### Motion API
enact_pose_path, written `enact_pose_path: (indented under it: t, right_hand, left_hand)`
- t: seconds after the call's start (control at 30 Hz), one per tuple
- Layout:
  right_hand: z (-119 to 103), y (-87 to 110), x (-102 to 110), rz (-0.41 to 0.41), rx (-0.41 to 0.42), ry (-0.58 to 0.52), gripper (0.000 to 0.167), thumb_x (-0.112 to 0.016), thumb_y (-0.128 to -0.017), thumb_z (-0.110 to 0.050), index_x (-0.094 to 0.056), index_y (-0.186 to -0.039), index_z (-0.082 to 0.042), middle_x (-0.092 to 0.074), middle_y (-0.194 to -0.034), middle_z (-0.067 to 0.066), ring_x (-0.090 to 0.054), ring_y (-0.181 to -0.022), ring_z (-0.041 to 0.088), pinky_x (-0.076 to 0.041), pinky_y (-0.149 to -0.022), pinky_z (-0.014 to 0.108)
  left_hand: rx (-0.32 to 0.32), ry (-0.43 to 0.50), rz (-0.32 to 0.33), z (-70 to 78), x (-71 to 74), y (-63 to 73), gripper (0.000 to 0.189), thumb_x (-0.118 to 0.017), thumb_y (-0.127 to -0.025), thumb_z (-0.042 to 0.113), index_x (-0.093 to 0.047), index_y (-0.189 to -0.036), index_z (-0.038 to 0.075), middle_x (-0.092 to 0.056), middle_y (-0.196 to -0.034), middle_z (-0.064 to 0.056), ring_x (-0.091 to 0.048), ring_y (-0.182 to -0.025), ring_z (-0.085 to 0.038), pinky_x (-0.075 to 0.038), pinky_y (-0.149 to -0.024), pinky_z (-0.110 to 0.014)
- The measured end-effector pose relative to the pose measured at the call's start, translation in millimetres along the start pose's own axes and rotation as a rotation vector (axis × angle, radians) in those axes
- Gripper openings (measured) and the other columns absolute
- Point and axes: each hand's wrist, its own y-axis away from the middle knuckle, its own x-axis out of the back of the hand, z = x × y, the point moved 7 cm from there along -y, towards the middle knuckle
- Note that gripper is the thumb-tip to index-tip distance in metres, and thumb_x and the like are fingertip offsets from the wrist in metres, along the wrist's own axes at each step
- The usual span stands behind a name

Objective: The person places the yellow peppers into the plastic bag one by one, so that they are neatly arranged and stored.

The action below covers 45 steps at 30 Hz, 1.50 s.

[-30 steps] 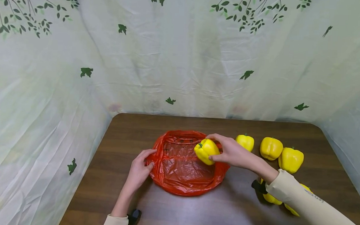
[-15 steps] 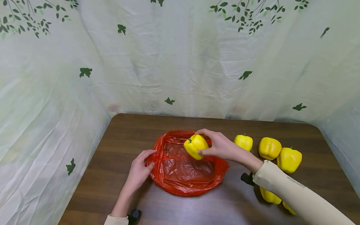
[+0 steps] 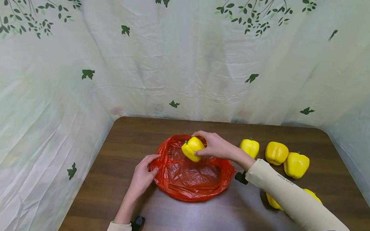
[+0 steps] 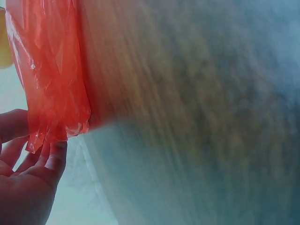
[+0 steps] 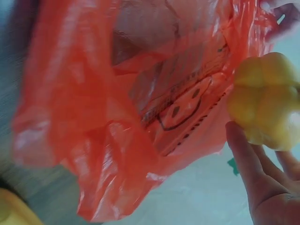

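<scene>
A red plastic bag (image 3: 194, 195) stands on the table with its mouth spread wide. My left hand (image 3: 142, 175) pinches the left side of its rim between thumb and fingers. In the left wrist view the fingers meet at the edge of the red film (image 4: 51, 75). Over the bag's far half, my right hand (image 3: 214, 146) grips a yellow bell pepper (image 3: 191, 150), its green stem facing left. The right wrist view has the pepper (image 5: 262, 98) beside the bag's far wall, where a printed smiling face (image 5: 180, 110) shows inside.
To the right on the brown wooden table (image 3: 134, 130) sit several more yellow bell peppers, such as one at the back (image 3: 277, 153) and one beside it (image 3: 296, 165). Others lie partly under my right sleeve (image 3: 281, 188). A leaf-patterned cloth (image 3: 205, 78) hangs behind the table.
My right hand has carried the bell pepper leftward and slightly farther back across the bag's mouth. The left hand has kept its hold on the rim without moving.
</scene>
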Motion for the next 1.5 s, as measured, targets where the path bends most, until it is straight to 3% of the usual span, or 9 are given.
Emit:
enact_pose_path:
  t: [0.37,1.0,1.5]
  right_hand:
    - [-2,-22.1,-15,0.009,-0.008,0.004,0.064,-0.078,-0.084,-0.031,-0.051,-0.137,-0.007,-0.062,-0.115,0.000,-0.060,-0.093,0.016,-0.054,-0.078,0.027]
    - [8,-42.9,-43,0.075,-0.040,-0.008,0.060,-0.078,-0.085,-0.031,-0.053,-0.135,-0.011,-0.062,-0.116,0.001,-0.058,-0.094,0.014,-0.053,-0.082,0.028]
    - [18,-47.9,-63,0.172,-0.111,-0.129,0.066,-0.076,-0.087,-0.027,-0.045,-0.141,-0.010,-0.059,-0.123,0.005,-0.059,-0.099,0.016,-0.053,-0.088,0.033]
  left_hand:
    - [-0.011,-0.011,0.006,-1.0,0.4,1.2,0.046,-0.063,-0.084,-0.013,-0.065,-0.125,0.007,-0.059,-0.128,-0.010,-0.053,-0.121,-0.028,-0.046,-0.100,-0.048]
    - [0.079,-0.020,-0.061,-7.9,-5.3,5.1,0.047,-0.063,-0.087,-0.009,-0.063,-0.129,0.014,-0.056,-0.131,-0.004,-0.054,-0.120,-0.026,-0.049,-0.097,-0.046]
    - [0.038,-0.029,-0.075,-2.5,-6.1,3.8,0.051,-0.061,-0.084,-0.013,-0.063,-0.129,0.012,-0.057,-0.131,-0.007,-0.054,-0.121,-0.028,-0.047,-0.099,-0.049]
